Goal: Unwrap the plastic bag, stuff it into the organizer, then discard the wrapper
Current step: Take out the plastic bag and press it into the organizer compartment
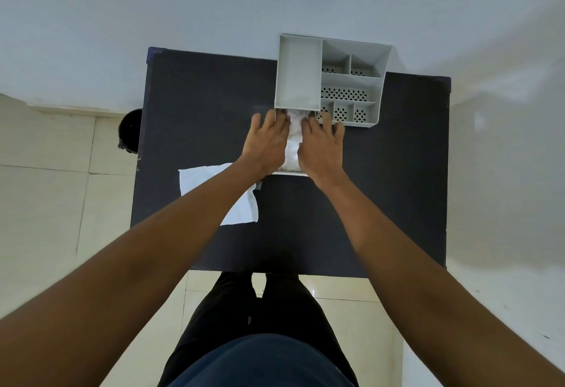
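A grey organizer with several compartments stands at the far edge of the dark table. In front of it a low white drawer sticks out toward me, filled with crumpled white plastic bag. My left hand presses on the bag from the left, and my right hand presses on it from the right, fingers reaching into the organizer's lower opening. A flat white wrapper lies on the table near my left forearm, partly hidden by it.
The dark table stands against a pale wall. A black bin sits on the tiled floor just past the table's left edge. My legs stand at the table's near edge.
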